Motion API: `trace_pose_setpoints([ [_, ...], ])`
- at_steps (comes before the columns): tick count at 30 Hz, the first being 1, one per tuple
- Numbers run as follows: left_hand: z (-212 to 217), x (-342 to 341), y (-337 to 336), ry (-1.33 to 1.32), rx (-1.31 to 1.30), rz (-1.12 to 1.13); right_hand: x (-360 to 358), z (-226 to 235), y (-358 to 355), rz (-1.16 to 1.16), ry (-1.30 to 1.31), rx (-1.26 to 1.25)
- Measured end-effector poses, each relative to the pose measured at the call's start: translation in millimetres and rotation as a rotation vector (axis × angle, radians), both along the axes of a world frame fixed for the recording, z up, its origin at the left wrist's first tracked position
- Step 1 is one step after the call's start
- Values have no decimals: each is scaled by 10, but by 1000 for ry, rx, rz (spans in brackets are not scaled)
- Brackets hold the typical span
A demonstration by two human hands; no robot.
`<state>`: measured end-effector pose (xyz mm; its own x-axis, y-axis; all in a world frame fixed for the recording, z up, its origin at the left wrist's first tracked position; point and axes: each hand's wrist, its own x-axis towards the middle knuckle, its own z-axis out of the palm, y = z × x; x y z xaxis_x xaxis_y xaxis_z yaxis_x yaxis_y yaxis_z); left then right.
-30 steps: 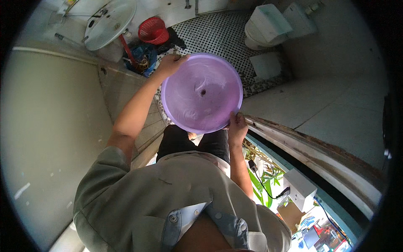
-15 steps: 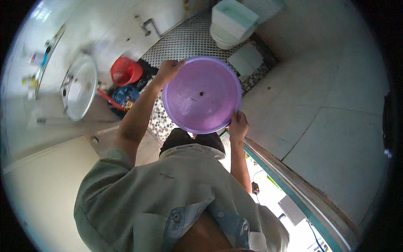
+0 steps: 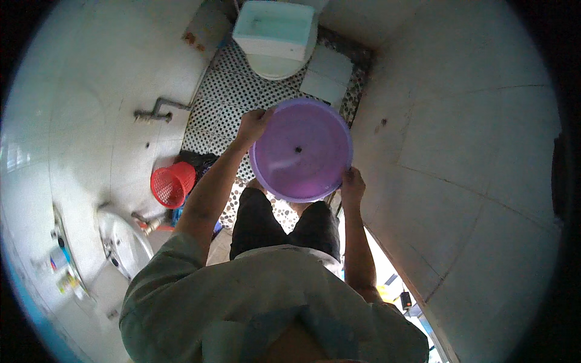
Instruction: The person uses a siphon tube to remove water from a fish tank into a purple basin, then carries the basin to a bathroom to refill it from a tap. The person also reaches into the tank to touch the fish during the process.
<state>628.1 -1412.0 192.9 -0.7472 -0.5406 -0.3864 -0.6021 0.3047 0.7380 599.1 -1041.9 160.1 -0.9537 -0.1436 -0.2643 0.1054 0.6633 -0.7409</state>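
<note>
Out in front of me I carry a round purple plastic basin [image 3: 284, 172] by its rim, its inside facing up. My left hand [image 3: 255, 126] is closed over the rim at the upper left, and my right hand [image 3: 353, 184] grips it at the lower right. A small dark spot shows at the middle of the basin's bottom. The basin's underside and the fingers beneath the rim are hidden.
Ahead stands a toilet with an open white tank [image 3: 275, 23], beside pale slabs [image 3: 327, 75] on a black-and-white tiled floor [image 3: 227, 88]. A wall tap [image 3: 154, 114], a red basket [image 3: 173, 184] and a washbasin [image 3: 124, 236] are at left; a tiled wall [image 3: 448, 145] is at right.
My body has moved forward into the room with the basin still in both hands. The toilet, basket and washbasin now appear shifted in view, and more of my legs show.
</note>
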Motion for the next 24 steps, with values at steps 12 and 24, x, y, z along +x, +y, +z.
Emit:
trace_pose_setpoints([
  [12, -3009, -1348, -381, -170, -111, -168, -952, -2981, -314, -73, -58, 43],
  [24, -5538, -1867, -156, -61, -156, -158, -2457, -5722, 282, 86, -628, -19],
])
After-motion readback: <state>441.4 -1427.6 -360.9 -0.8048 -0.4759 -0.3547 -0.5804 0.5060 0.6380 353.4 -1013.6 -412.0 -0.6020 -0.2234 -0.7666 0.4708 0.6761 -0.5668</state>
